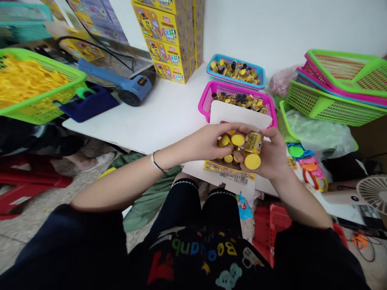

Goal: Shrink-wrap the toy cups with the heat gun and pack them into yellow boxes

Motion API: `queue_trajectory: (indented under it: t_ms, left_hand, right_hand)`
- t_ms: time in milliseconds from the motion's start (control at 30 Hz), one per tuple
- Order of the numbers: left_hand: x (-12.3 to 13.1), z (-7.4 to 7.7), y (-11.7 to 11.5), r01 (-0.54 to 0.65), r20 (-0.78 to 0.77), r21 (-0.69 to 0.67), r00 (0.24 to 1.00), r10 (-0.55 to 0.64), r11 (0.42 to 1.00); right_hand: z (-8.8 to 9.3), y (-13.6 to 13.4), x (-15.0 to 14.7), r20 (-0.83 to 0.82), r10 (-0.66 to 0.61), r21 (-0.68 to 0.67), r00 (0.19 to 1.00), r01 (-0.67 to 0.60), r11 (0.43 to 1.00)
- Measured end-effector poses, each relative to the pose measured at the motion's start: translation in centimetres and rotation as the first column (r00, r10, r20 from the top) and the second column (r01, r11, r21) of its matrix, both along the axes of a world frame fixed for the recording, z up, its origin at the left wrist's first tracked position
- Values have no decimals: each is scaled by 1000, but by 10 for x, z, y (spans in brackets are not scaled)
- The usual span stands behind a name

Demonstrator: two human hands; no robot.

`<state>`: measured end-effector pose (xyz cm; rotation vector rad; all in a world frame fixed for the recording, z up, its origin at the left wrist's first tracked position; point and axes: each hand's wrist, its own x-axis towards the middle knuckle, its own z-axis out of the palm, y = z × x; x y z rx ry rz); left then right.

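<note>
Yellow-capped tubes [254,143] are bunched between my left grip [205,141] and right grip [270,155], both closed round them to hold the cluster together over a white card [240,113].

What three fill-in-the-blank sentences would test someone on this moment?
The bare left hand wears a thin ____ at its wrist.
The bare right hand helps grip small gold-wrapped cylinders with round ____ caps.
A rectangular plastic mesh basket with a ____ rim stands in front of a blue-rimmed basket.

Missing words: bracelet, yellow, pink.
</note>
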<state>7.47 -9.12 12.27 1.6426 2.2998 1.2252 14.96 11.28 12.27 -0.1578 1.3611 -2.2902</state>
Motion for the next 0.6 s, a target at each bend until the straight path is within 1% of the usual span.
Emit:
queue_trajectory:
  t_ms: [67, 133, 200, 267, 367, 433, 533, 600]
  left_hand:
    - [-1, -10, 5, -98, -101, 79, 989, 106, 992]
    - [-2, -18, 9, -177, -195, 147, 959, 204, 973]
    - [-2, -23, 11, -209, -256, 174, 934, 250, 962]
    - [-1, -25, 13, -196, -306, 182, 920, 245, 964]
    - [1, -25, 15, -165, -368, 182, 903, 223, 969]
    - [4, -22, 17, -171, -389, 159, 894, 221, 972]
    - [7, -14, 18, -227, -354, 104, 901, 249, 968]
    - [5, -7, 16, -265, -298, 75, 914, 275, 961]
  right_hand:
    - [1, 0, 1, 13, -15, -43, 1000, 16, 999]
    - [2, 0, 2, 24, -37, -61, 999, 38, 997]
    - [2, -1, 2, 19, -51, -65, 999, 52, 997]
    - [2, -1, 3, 4, -51, -57, 999, 51, 997]
    - [3, 0, 4, -13, -66, -6, 998, 66, 998]
    - [6, -1, 7, -15, -95, 49, 995, 95, 994]
    - [14, -3, 15, 12, -131, 97, 991, 130, 987]
    - [19, 0, 24, 34, -188, 123, 982, 183, 976]
